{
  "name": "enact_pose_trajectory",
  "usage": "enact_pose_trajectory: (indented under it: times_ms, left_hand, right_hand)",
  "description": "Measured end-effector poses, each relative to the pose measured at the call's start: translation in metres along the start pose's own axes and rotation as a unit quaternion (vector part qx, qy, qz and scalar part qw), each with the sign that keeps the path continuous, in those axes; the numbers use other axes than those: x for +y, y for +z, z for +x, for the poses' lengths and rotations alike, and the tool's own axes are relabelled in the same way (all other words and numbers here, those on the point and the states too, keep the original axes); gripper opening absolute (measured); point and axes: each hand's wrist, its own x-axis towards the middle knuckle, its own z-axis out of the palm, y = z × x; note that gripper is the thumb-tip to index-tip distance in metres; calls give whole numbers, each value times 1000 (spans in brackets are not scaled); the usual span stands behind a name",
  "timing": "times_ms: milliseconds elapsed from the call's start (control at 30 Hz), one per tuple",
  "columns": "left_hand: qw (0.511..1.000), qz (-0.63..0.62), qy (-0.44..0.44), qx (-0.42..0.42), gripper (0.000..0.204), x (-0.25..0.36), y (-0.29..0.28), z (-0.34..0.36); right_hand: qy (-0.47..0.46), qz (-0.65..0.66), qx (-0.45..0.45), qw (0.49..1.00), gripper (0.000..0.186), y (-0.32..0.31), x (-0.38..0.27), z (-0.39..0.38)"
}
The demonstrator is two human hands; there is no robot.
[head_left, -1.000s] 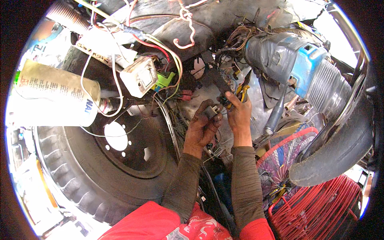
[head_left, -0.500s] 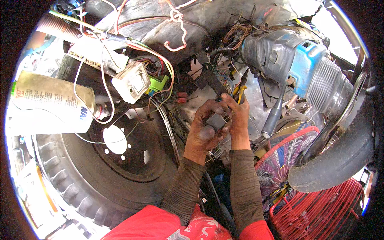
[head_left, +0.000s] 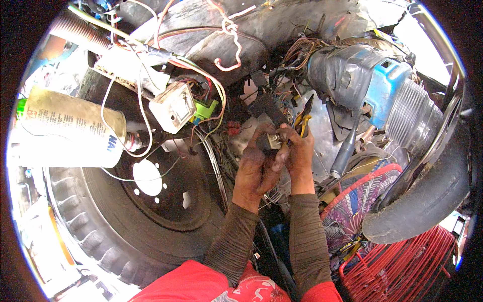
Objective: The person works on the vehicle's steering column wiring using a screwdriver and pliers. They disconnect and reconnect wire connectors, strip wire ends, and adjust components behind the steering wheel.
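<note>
My left hand (head_left: 250, 173) is closed around a small box-shaped part (head_left: 273, 141), dark grey with a pale face that has small metal bits on it. It looks like a relay, but fingers cover much of it. Beside it, my right hand (head_left: 301, 158) pinches at the part's edge with thumb and fingertips. That same hand also keeps a pair of pliers (head_left: 303, 122) tucked in it, yellow-handled, with dark jaws pointing up and away. Just beyond my hands lie black connector blocks (head_left: 269, 105) among tangled wires.
To the left, a large tyre on a dark wheel (head_left: 115, 201) and a beige cylindrical canister (head_left: 75, 128). Loose wires loop around a white switch box (head_left: 173, 107). On the right, a taped duct with a blue collar (head_left: 387, 90), a black curved tube (head_left: 417, 211) and red cord webbing (head_left: 402, 267).
The small part has been turned in my fingers: its grey side faced up before, and now its pale face shows. My hands stay in nearly the same place.
</note>
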Motion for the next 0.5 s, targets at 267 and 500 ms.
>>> enact_pose_trajectory:
  times_ms: [267,500]
  left_hand:
    - [978,146,-31,145,51,4,27,17]
    - [964,203,10,171,48,6,42,10]
  right_hand:
    - [42,6,-16,999,18,-19,19,10]
    - [47,92,-78,992,16,-20,27,9]
